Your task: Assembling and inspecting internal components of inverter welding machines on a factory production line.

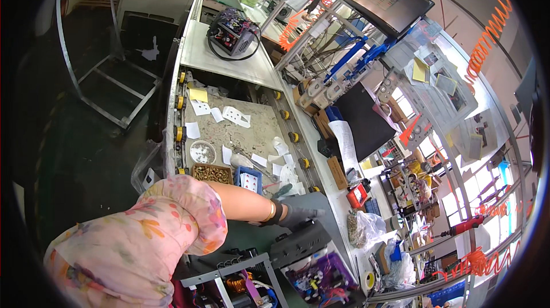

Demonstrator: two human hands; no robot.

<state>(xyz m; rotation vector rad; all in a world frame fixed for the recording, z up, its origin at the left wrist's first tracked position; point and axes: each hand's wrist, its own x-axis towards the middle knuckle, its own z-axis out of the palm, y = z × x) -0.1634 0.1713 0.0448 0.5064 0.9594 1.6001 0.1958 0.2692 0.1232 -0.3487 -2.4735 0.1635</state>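
My left arm, in a pink floral sleeve, reaches across from the lower left with a band at its wrist. My left hand (301, 215), in a grey glove, has its fingers stretched out toward the right. It lies just above the dark metal housing (298, 242) of an electronic unit, at its upper edge; contact with it is hard to make out. Inside that unit are a purple part and several coloured wires. Beside it, nearer me, stands an open metal frame (229, 276) with copper coils and wiring. My right hand does not show.
A cardboard box of brass-coloured small parts (211, 174), a blue bin (249, 180) and a white round dish (202, 152) stand beyond my arm. Paper scraps litter the board. Another wired unit (234, 33) sits farther along the line. A red power screwdriver (465, 226) hangs at right.
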